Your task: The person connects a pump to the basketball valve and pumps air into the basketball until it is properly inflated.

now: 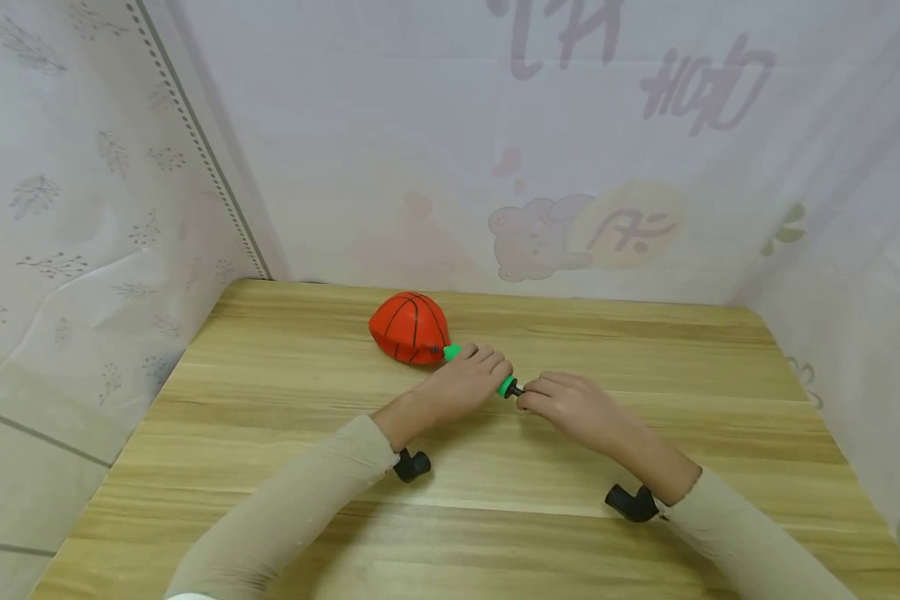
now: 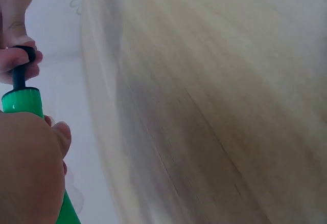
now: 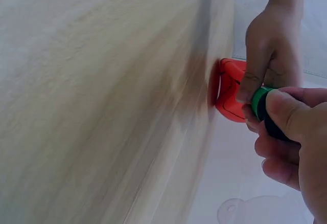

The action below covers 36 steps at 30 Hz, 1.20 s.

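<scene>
My left hand (image 1: 461, 385) grips the green barrel of a hand pump (image 2: 23, 100), its fingers wrapped around the tube. The black handle of the pump (image 2: 25, 55) is held by my right hand (image 1: 573, 410), thumb and fingers closed about it. A short length of dark rod shows between handle and barrel. At the pump's far end, its green tip meets a red ball with black lines (image 1: 412, 327). The ball is partly deflated, with a creased, sunken lower side. In the right wrist view, the red ball (image 3: 232, 88) is partly hidden behind the left hand.
The wood-grain table (image 1: 495, 533) reaches back to a pale printed cloth wall (image 1: 390, 125), with more cloth on both sides. Black wrist-camera mounts (image 1: 412, 465) stick out below each forearm, close over the tabletop.
</scene>
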{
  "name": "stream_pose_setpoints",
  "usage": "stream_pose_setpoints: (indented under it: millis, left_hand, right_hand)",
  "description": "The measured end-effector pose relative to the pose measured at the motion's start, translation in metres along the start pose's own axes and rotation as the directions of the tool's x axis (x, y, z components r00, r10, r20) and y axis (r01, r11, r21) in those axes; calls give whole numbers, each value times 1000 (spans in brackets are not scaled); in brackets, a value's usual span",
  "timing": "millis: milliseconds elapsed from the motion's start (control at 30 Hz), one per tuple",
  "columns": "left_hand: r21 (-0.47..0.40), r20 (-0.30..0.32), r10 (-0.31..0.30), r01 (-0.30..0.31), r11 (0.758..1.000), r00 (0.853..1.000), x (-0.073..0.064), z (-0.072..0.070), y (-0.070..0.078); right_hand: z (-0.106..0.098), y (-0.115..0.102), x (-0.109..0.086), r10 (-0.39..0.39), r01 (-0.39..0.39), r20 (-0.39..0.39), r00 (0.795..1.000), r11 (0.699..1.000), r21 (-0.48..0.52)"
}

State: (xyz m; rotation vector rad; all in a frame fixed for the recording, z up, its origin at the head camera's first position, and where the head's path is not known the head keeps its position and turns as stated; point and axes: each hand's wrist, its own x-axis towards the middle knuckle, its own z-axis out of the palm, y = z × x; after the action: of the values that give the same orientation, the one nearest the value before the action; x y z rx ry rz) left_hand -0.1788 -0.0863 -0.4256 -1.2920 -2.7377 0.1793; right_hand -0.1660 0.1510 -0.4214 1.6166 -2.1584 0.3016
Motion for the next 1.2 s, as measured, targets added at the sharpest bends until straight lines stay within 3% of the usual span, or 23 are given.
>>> stream_pose_setpoints:
  millis: [200,567,767,933,1200]
  left_hand:
    - [21,2,2,-2,1000,1000,-1,-3,-3]
    - [20,-3,31,-31,999,1000,-4,-2,-7]
    - [13,-1,24,-24,1000,1000,-5,-3,-9]
    - [29,0,23,-23,999,1000,-5,-3,-7]
    - [52,-6,11,-11,999,1000,-4,-1,-2]
  right_hand:
    - [3,-1,1,-14,14,-52,999,1000,-1]
    - [-27,-15,-45,-11,11,-74,997,1000,3]
    - [-37,-19,-57,-2,2,-82,997,1000,0]
    - [-36,-16,-50,1,-1,-47,999,1000,4]
    - [-22,-7,-24,-28,29,-13,1000,999,21]
